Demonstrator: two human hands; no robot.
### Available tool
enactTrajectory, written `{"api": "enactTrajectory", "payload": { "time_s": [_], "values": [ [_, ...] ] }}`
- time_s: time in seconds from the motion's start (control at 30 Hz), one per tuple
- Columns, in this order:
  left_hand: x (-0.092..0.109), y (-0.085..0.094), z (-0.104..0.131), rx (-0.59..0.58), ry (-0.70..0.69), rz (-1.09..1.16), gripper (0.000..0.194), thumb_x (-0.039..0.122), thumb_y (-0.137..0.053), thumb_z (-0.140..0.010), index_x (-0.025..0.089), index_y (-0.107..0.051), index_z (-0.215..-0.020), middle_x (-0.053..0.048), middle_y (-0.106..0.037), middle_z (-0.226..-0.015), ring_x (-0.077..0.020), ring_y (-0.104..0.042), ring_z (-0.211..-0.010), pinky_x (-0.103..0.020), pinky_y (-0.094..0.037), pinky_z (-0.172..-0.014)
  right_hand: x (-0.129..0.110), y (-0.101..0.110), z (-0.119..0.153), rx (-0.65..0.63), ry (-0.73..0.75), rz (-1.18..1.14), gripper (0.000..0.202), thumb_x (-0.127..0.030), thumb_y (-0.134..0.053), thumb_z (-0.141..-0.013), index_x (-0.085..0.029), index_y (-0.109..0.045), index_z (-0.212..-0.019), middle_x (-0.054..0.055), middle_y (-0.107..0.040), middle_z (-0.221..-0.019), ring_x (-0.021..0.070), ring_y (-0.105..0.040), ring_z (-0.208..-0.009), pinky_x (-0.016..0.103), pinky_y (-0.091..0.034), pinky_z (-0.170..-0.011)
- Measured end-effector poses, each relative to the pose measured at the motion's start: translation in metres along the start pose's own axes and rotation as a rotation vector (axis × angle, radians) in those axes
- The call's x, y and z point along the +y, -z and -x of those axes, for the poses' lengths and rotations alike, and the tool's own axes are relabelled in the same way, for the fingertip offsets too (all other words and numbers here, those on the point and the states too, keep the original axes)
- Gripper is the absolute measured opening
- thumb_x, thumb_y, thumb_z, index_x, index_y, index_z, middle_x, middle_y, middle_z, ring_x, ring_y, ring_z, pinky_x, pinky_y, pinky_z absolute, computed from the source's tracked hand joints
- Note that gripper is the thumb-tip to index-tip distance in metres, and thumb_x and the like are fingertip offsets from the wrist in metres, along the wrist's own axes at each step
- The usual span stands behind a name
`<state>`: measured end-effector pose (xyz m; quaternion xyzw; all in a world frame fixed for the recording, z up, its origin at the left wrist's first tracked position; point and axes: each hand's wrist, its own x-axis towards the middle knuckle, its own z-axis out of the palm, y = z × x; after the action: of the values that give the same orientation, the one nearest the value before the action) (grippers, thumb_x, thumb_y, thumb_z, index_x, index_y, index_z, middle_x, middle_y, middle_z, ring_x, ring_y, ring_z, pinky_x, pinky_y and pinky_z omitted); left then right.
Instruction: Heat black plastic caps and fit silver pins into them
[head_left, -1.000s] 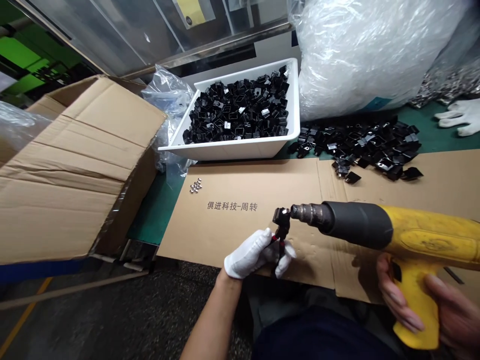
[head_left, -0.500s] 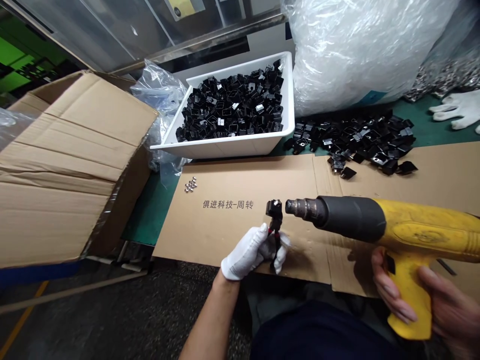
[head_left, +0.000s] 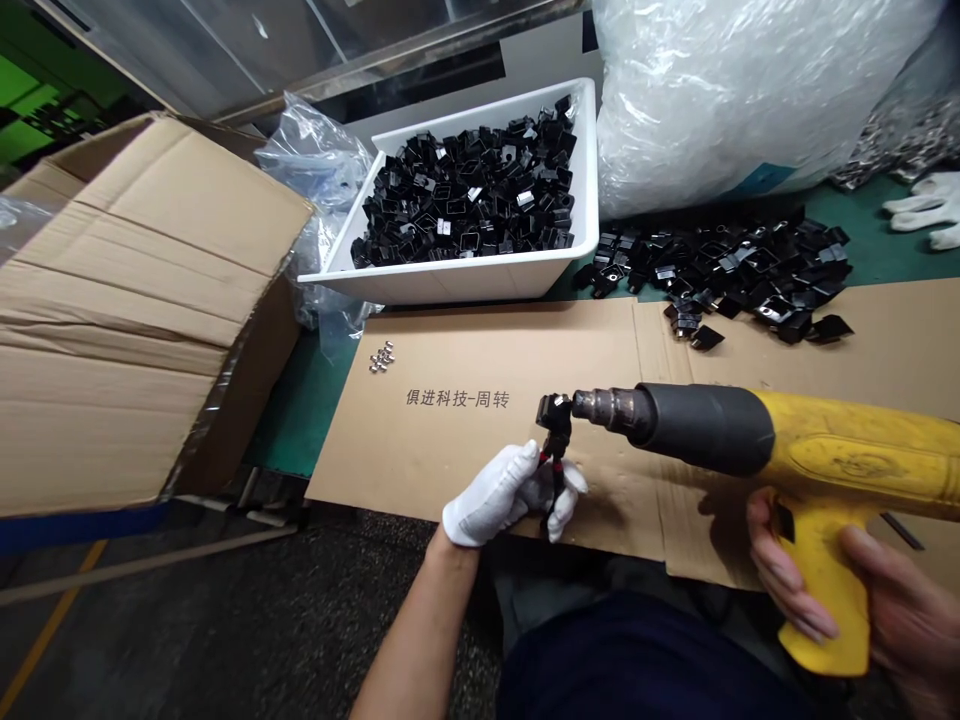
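Note:
Wrapped in a white glove, my left hand [head_left: 491, 495] is closed round the handles of small pliers [head_left: 557, 468] with red and black grips. A small black part [head_left: 553, 411] sits at the jaws, with a bit of shiny metal on its top. My bare right hand [head_left: 904, 590] grips the handle of a yellow heat gun [head_left: 855, 450]. Its stepped metal nozzle [head_left: 609, 408] points left and ends right beside the black part; whether they touch I cannot tell. Beneath both hands lies a cardboard sheet [head_left: 450, 450].
A white tub [head_left: 465, 285] full of black parts stands at the back. To its right lies a loose pile of black parts [head_left: 742, 275], before a large plastic bag [head_left: 750, 100]. Small metal pieces [head_left: 381, 357] rest on the cardboard. An open carton [head_left: 112, 330] stands left, a white glove [head_left: 930, 210] far right.
The black part has turned in my left hand and now sits closer to the nozzle. The heat gun has hardly moved. The whole view has shifted slightly.

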<state>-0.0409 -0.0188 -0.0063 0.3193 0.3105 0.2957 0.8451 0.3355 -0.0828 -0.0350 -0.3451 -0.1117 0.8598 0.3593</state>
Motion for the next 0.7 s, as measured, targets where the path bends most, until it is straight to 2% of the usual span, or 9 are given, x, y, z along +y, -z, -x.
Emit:
{"api": "enactTrajectory", "payload": {
  "time_s": [0.4,0.7],
  "values": [
    [0.003,0.000,0.001,-0.015,0.006,-0.043,0.072,0.073,-0.040,-0.100,0.009,-0.073,-0.110,-0.007,-0.064,-0.067,-0.0188,-0.061,-0.059,-0.034,-0.049,-0.065,0.000,0.016,0.002,-0.091,-0.017,-0.006,0.045,-0.058,-0.058,-0.095,-0.028,-0.066,-0.128,0.011,-0.068,-0.088,0.0200,-0.061,-0.056,0.034,-0.047,-0.052],
    [0.002,-0.001,0.001,-0.025,-0.005,-0.039,0.071,0.072,-0.039,-0.101,0.010,-0.073,-0.108,-0.006,-0.064,-0.066,-0.0180,-0.060,-0.057,-0.033,-0.049,-0.064,0.002,0.017,0.003,-0.081,-0.012,-0.025,0.047,-0.059,-0.057,-0.094,-0.027,-0.065,-0.128,0.010,-0.068,-0.088,0.0203,-0.061,-0.056,0.034,-0.049,-0.053]
  ]
}}
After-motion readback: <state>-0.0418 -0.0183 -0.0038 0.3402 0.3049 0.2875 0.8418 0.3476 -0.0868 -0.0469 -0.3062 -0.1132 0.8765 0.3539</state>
